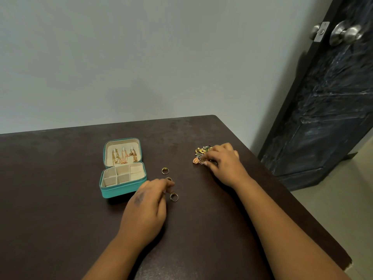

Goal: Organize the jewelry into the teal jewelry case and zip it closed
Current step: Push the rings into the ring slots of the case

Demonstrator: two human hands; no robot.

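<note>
Rings (165, 170) by left fingers (167, 185); rt fingers (207, 162) on jewelry pile (201, 153).

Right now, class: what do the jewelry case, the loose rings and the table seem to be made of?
Jewelry case: likely faux leather, matte teal outside; pale fabric-like lining inside.
Rings: seemingly gold-toned metal, glinting yellow; real gold or plating cannot be told.
Table: dark brown, matte, faintly mottled; probably laminate or painted wood, uncertain.
</note>
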